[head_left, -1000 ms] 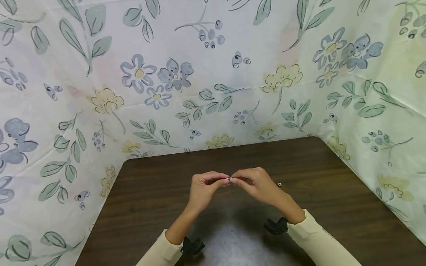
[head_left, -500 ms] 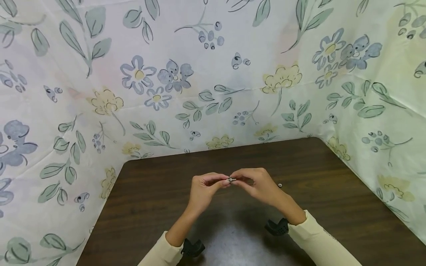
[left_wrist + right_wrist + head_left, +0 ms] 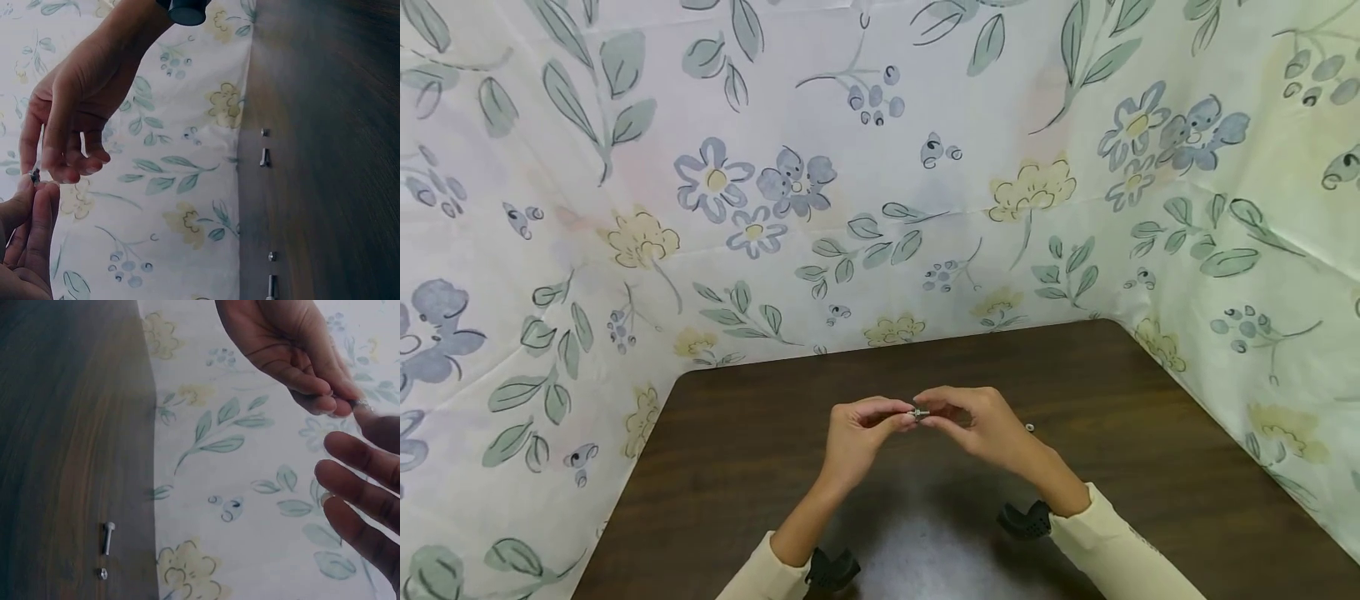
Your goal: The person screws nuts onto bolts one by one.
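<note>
Above the middle of the table my left hand [image 3: 853, 433] pinches a small metal bolt [image 3: 923, 413] between thumb and fingertips. My right hand [image 3: 976, 421] meets it from the other side, with thumb and index finger at a nut [image 3: 917, 412] on the bolt. The bolt's shaft points right, toward my right palm. In the right wrist view, the other right fingers [image 3: 359, 487] are spread away from the bolt. The left wrist view shows both hands' fingertips meeting at the bolt [image 3: 35, 176], mostly hidden there.
Behind the right hand a loose nut [image 3: 1030, 427] lies on the dark wooden table [image 3: 760, 433]. More loose hardware appears in the wrist views, including a bolt [image 3: 265, 157] and another bolt [image 3: 109, 537] with a nut [image 3: 102, 573]. Floral cloth [image 3: 880, 183] surrounds the table's back and sides.
The bolt's shaft, hidden between the fingertips one second ago, now shows between them. The right thumb and index finger have shifted slightly around the nut. The head view has tilted up a little.
</note>
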Tool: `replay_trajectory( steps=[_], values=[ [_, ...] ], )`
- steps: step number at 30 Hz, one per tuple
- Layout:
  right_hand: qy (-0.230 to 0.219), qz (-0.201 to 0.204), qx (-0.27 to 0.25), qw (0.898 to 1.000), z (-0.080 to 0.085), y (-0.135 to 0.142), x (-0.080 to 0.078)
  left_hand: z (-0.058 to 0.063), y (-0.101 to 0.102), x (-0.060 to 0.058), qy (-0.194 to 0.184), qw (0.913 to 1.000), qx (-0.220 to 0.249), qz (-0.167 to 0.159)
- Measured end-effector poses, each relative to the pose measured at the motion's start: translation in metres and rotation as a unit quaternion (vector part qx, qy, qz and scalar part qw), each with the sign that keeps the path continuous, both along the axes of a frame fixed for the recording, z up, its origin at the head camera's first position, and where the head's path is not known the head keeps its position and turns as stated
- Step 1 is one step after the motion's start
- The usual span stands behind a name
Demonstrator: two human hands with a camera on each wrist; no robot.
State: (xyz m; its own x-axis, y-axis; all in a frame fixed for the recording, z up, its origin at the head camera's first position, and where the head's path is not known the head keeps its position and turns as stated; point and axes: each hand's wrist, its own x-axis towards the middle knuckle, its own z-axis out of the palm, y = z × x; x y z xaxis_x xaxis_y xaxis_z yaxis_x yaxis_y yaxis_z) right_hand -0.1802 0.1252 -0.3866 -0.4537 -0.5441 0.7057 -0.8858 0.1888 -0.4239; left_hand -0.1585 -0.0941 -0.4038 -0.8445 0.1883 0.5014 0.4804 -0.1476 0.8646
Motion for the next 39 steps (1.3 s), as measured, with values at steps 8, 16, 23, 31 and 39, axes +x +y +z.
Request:
replay_trajectory(
  steps=[8, 16, 23, 31, 39],
  values=[
    [0.000, 0.011, 0.017, 1.000, -0.0021, 0.0001, 0.0004, -0.0019, 0.0004, 0.0010, 0.009, 0.9999, 0.004, -0.005],
    [-0.014, 0.001, 0.001, 1.000, 0.0008, 0.0018, 0.0000, -0.0006, 0.0004, -0.0009, 0.011, 0.9999, 0.000, 0.002],
    [-0.043, 0.004, -0.021, 0.999, 0.0014, -0.0008, 0.0015, 0.0012, 0.0003, -0.0021, 0.005, 1.0000, -0.003, 0.004],
    [-0.073, -0.011, -0.045, 0.996, 0.0023, -0.0030, 0.0050, 0.0017, 0.0000, -0.0008, 0.011, 0.9993, -0.033, 0.013],
    [-0.091, 0.012, -0.039, 0.995, -0.0006, -0.0041, 0.0079, -0.0026, 0.0009, 0.0023, 0.033, 0.9978, -0.055, 0.012]
  ],
)
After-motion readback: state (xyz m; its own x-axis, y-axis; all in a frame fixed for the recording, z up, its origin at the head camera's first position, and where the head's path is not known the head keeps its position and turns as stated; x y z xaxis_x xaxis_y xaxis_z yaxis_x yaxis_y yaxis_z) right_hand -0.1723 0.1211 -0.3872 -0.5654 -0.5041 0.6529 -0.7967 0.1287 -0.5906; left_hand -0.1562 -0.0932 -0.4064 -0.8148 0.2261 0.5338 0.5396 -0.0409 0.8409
